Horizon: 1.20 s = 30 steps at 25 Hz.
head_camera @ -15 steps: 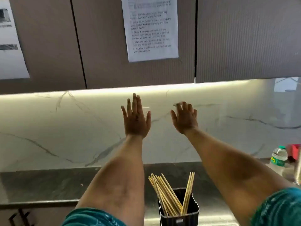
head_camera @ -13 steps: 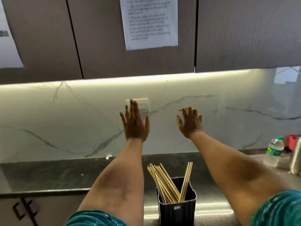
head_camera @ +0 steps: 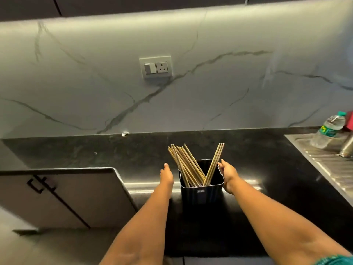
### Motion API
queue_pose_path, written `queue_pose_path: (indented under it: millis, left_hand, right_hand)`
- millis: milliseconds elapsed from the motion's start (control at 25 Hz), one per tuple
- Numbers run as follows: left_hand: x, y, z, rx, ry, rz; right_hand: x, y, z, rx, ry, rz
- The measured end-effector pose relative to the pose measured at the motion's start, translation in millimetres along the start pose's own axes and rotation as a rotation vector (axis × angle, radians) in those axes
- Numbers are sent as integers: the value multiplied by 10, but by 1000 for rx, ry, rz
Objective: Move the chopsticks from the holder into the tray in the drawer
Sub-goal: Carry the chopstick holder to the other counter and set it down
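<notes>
Several wooden chopsticks (head_camera: 188, 165) stand fanned out in a black square holder (head_camera: 202, 194) on the dark countertop (head_camera: 267, 169). My left hand (head_camera: 166, 177) is just left of the holder, flat and edge-on, a small gap from its wall. My right hand (head_camera: 228, 175) lies against the holder's right wall with the thumb at the rim; its fingers are partly hidden behind the wall. Neither hand holds a chopstick. No drawer or tray is in view.
A cabinet front with a black handle (head_camera: 41, 185) is at the lower left. A steel drainboard (head_camera: 328, 165) at the right carries a water bottle (head_camera: 327, 131) and a metal cylinder (head_camera: 346, 147). A wall socket (head_camera: 156, 67) sits on the marble backsplash.
Both hands came down from spread against the backsplash to either side of the holder. The camera tilted down, so the upper cabinets and paper sheet left the view.
</notes>
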<state>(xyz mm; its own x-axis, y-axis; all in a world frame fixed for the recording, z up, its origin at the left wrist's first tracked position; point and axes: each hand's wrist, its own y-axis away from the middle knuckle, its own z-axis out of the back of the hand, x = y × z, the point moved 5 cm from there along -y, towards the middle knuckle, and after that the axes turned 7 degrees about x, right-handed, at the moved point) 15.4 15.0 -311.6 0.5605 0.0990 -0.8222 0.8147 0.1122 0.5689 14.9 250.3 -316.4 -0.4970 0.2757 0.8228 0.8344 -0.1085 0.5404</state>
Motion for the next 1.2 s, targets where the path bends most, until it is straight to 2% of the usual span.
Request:
queue_pose_path:
  millis: [80, 160, 240, 480, 680, 840, 1040, 1200]
  left_hand:
    - [217, 74, -157, 172, 194, 80]
    - [302, 170, -252, 266, 288, 88]
    - [315, 179, -254, 276, 352, 50]
    - [387, 477, 222, 164, 474, -58]
    - [657, 1109, 1198, -39, 599, -187]
    - [1154, 1982, 2086, -274, 682, -315]
    - [2178, 3645, 3048, -663, 727, -395]
    - [3196, 5300, 3415, -942, 809, -453]
  right_hand:
    - [-65, -14, -77, 61, -36, -18]
    - [-61, -21, -149, 122, -42, -30]
    - [-64, -49, -202, 158, -34, -24]
    - [-151, 160, -707, 352, 6, -29]
    - [-466, 762, -1597, 536, 153, -52]
    - [-1066, 1575, -2408, 730, 282, -128]
    - [-2156, 3140, -3142, 1047, 454, -234]
    - [-3206, 4772, -3276, 1345, 615, -347]
